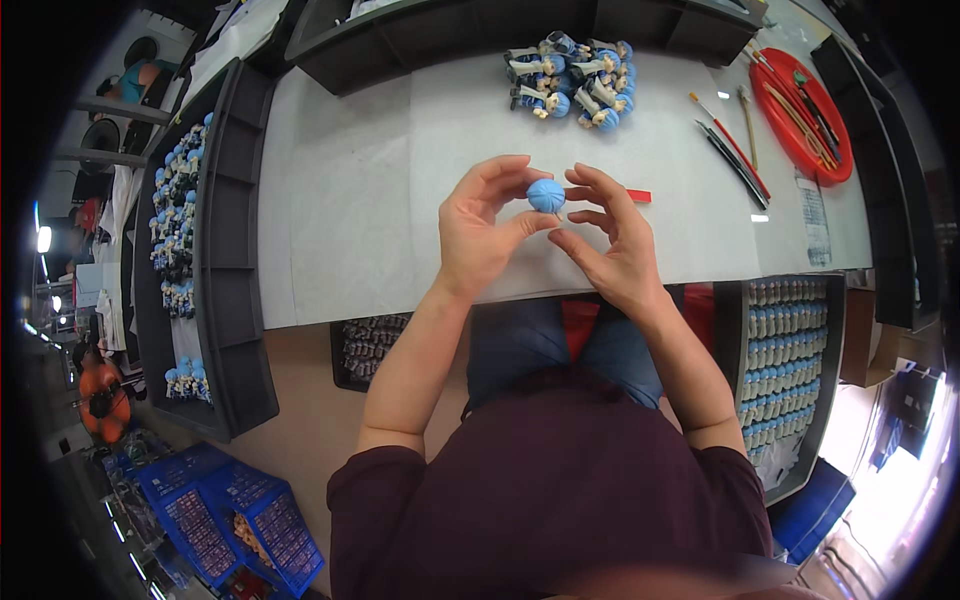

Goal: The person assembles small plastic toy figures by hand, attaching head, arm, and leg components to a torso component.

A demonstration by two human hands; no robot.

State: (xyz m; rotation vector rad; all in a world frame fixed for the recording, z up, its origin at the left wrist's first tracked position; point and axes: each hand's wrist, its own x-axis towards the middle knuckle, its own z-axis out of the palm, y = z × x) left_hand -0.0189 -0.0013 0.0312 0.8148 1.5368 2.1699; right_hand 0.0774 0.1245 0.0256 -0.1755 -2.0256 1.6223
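Over the table's near part I hold a small blue-haired figurine (546, 195) between the thumb and fingers of my left hand (478, 225). Its round, grooved blue head faces up; the rest of it is mostly hidden below. My right hand (622, 240) curves around the other side, fingers apart, with fingertips very close to the blue head. Whether they touch it I cannot tell. Just beyond the right fingers lies a small red strip (638, 196). A cluster of similar blue-haired figurines (580, 80) lies farther up the white tabletop (350, 200).
Paintbrushes (740, 150) lie at the right, beside a red oval tray (840, 165) of tools. Dark bins stand along the back and at the left, where a bin (235, 250) holds more figurines. Below the table's right edge, a crate (825, 400) holds rows of blue-topped pieces. Blue baskets (290, 540) stand lower left.
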